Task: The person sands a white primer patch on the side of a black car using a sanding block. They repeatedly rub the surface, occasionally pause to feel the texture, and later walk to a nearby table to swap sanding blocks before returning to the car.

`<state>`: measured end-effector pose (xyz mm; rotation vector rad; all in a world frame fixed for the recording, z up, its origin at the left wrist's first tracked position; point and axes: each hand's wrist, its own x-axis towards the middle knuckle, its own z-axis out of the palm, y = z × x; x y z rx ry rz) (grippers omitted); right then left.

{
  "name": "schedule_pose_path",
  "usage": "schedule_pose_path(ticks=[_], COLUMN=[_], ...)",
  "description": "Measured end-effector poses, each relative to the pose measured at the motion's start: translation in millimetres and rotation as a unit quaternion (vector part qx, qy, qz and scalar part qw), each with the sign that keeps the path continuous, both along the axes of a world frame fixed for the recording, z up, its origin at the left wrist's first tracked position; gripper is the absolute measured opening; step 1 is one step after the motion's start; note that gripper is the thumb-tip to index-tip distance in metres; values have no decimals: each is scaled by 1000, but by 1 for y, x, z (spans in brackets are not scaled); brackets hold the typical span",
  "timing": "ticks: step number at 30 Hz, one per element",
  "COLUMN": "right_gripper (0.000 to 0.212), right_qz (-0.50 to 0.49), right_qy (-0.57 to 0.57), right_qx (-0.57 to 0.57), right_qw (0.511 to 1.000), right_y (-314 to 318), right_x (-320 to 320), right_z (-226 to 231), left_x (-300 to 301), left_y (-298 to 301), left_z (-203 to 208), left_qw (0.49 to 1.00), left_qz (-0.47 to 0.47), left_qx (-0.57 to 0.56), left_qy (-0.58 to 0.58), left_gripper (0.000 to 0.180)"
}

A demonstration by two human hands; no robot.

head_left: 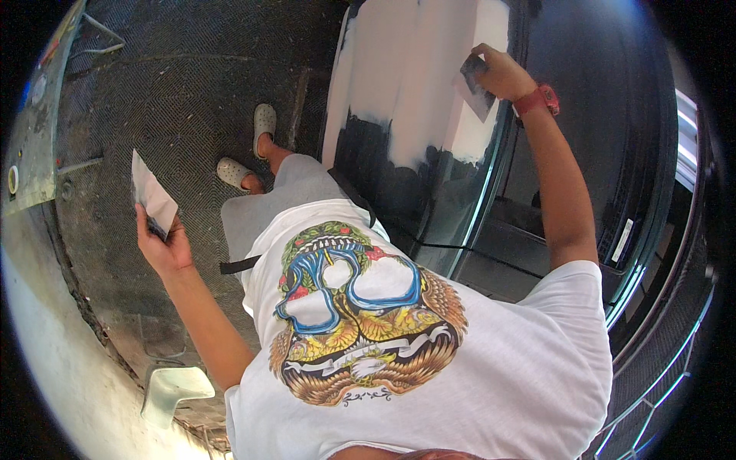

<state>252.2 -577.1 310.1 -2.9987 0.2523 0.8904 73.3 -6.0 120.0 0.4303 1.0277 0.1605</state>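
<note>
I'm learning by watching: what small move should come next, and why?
Probably a short stroke of the grey flat piece along the pale coating: the right hand holds it over that coating, while the left hand holds a pale sheet away from the dark panel.

A vehicle-body repair workshop is suggested by a long, glossy black body panel (410, 184), which is partly covered by a ragged-edged, matte pinkish-white coating (414, 69) resembling primer. The dark floor (184, 92), textured with nested diamonds, is marked by scuffs and a seam. At the far left, a worn, greenish-grey bench (34, 142) is seen; a pale, plastic-looking seat (178, 386) is placed lower down.
</note>
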Motion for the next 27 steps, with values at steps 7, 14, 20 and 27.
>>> schedule_pose_path(ticks=[7,14,20,27], right_gripper=[48,47,51,44], right_qz=[63,64,29,-157], right_qy=[2,10,38,-93], right_qx=[-33,-43,-38,194], right_qw=[997,997,998,964], right_y=[10,26,37,82], right_x=[-39,-73,-106,-138], right_z=[-5,-1,1,10], left_x=[3,-6,-10,2], left_y=[-3,17,28,4], left_z=[13,-8,-22,-5], left_qw=[1000,998,995,991], left_qz=[-14,-45,-70,-118], left_qx=[21,-2,-12,5], left_qy=[3,-45,-66,-59], left_gripper=[25,26,27,46])
